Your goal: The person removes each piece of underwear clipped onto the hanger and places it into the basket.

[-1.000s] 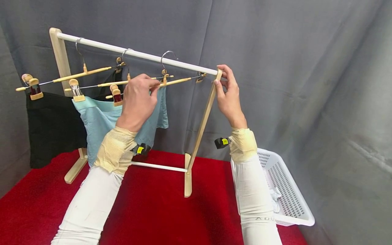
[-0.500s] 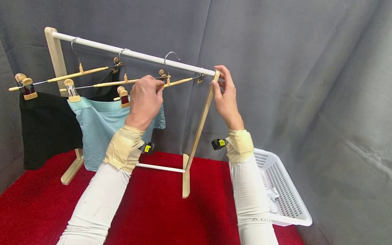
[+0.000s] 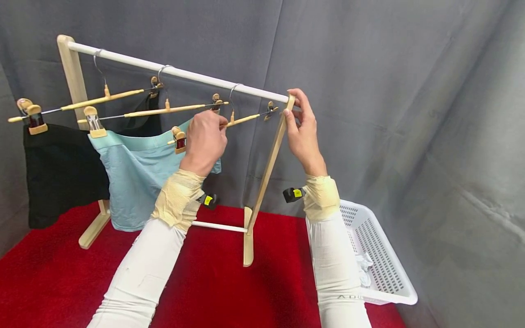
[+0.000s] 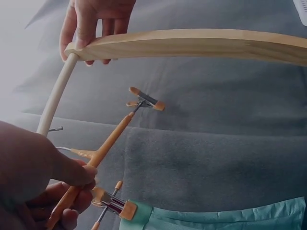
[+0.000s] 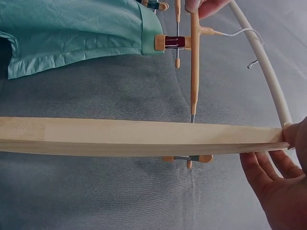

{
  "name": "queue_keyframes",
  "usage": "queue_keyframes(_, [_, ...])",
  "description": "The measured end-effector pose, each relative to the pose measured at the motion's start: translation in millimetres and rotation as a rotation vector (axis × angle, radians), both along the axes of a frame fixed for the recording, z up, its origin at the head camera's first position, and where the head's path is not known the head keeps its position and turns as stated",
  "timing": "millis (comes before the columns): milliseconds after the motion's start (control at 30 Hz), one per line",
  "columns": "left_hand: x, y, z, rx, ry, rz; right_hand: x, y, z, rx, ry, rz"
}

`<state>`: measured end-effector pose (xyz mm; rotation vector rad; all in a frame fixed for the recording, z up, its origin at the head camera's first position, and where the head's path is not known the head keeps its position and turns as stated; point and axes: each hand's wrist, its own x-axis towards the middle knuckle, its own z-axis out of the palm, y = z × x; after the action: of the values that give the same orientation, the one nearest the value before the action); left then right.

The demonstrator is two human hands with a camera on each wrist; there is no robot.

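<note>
My left hand (image 3: pixel 206 141) pinches the wooden bar of a clip hanger (image 3: pixel 245 120) between thumb and fingers. The hanger's metal hook loops over the white rail (image 3: pixel 176 72). No garment shows in its far clip (image 4: pixel 147 99). With thumb and fingers, my right hand (image 3: pixel 303 132) grips the top end of the rack's right wooden post (image 3: pixel 266 177). Light blue boxer shorts (image 3: pixel 135 168) hang from the middle hanger (image 3: pixel 164 110), beside my left hand. Farther left, a black garment (image 3: pixel 65 173) is clipped to another hanger (image 3: pixel 102 99).
A white plastic basket (image 3: pixel 393 255) with a pale crumpled cloth (image 3: pixel 364 269) stands to the right, partly behind my right forearm. The rack's feet (image 3: pixel 248 237) stand on a red cloth (image 3: pixel 213 287). A grey curtain (image 3: pixel 369 91) hangs behind everything.
The held hanger has moved down and to the right. Its hook, earlier raised a little above the rail, now sits on it. My right hand keeps its grip on the post.
</note>
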<state>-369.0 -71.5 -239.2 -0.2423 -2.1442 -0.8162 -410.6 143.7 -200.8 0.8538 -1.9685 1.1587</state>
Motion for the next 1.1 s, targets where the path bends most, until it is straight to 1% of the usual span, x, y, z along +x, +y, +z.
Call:
queue_keyframes(133, [0.8, 1.3, 0.5, 0.007, -0.013, 0.004, 15.0, -4.4, 6.7, -0.003, -0.006, 0.021])
queue_keyframes(233, [1.8, 2.0, 2.3, 0.000, -0.025, 0.013, 25.6, -7.8, 11.1, 0.001, -0.004, 0.018])
queue_keyframes(367, [3.6, 4.0, 4.0, -0.010, -0.035, 0.019, 31.5, -9.4, 13.9, 0.008, -0.016, 0.002])
queue_keyframes(567, [6.2, 7.9, 2.8, -0.030, -0.022, 0.039, 30.9, -8.4, 12.6, 0.007, -0.018, 0.008])
queue_keyframes(767, [9.8, 10.3, 3.0, -0.100, -0.010, 0.067, 27.2, -7.4, 11.9, 0.002, -0.009, 0.023])
queue_keyframes(867, [11.9, 9.3, 3.8, -0.122, -0.006, 0.054, 26.7, -7.4, 11.9, 0.003, -0.013, 0.020])
queue_keyframes(967, [14.7, 6.1, 5.5, -0.126, -0.002, 0.022, 25.8, -6.9, 11.3, 0.003, -0.026, 0.014])
queue_keyframes(1100, [25.6, 0.5, 13.4, -0.108, 0.000, -0.032, 24.8, -6.2, 11.1, 0.001, -0.035, 0.011])
